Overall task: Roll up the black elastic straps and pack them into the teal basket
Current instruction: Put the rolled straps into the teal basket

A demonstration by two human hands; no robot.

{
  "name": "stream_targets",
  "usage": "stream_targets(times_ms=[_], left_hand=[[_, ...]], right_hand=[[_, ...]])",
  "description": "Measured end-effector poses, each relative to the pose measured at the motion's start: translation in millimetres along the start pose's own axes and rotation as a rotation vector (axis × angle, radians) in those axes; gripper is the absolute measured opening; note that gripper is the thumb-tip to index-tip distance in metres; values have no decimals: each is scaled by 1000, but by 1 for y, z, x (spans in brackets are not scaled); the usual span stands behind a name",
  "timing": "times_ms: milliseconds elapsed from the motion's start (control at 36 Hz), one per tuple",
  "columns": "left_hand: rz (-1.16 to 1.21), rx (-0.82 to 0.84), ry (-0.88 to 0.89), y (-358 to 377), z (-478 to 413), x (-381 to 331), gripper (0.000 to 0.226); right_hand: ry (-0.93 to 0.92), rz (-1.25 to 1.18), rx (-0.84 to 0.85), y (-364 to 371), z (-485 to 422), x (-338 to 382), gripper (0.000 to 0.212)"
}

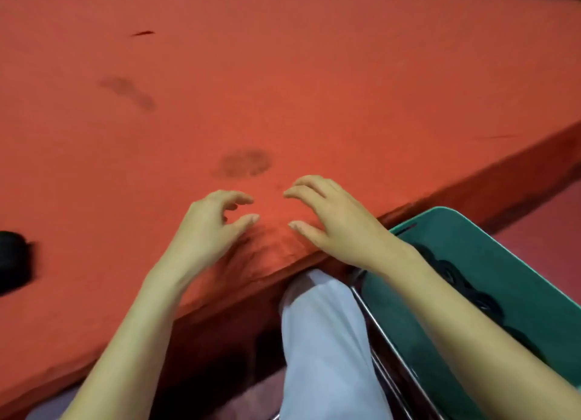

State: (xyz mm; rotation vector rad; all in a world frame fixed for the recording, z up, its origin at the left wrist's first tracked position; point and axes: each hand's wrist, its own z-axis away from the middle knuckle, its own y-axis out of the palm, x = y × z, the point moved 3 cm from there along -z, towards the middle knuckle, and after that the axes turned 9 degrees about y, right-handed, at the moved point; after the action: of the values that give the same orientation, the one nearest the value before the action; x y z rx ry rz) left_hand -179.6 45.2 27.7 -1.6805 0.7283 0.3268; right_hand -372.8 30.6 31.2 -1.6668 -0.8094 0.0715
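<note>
A person's left hand [207, 227] and right hand [333, 218] hover side by side near the front edge of a table draped in red cloth [283, 73] — fingers loosely curled, grasping nothing. Black elastic straps [465, 287] lie inside the teal basket [518, 256], set below the table edge at the person's right, partly behind the right forearm. A blurred black shape [12, 259] rests on the cloth at far left

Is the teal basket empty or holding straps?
Not empty: black straps lie inside the teal basket; how many, cannot tell.
</note>
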Motion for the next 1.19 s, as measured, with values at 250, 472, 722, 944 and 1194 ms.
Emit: stream_targets(times_ms=[250,472,722,944,1194], left_hand=[[-266,-292,-307,-114,106,106,27],[-413,-592,-568,-182,201,169,28],[-293,-656,-945,-200,265,203,45],[46,-580,-1033,-205,270,222,51],[112,-581,-1015,-203,270,221,75]], right_hand=[[-315,-86,167,91,-86,149,47],[-406,-177,338,170,-118,256,54],[-112,-367,436,232,-135,324,56],[223,-493,554,252,-149,331,92],[279,-787,562,265,-151,327,86]])
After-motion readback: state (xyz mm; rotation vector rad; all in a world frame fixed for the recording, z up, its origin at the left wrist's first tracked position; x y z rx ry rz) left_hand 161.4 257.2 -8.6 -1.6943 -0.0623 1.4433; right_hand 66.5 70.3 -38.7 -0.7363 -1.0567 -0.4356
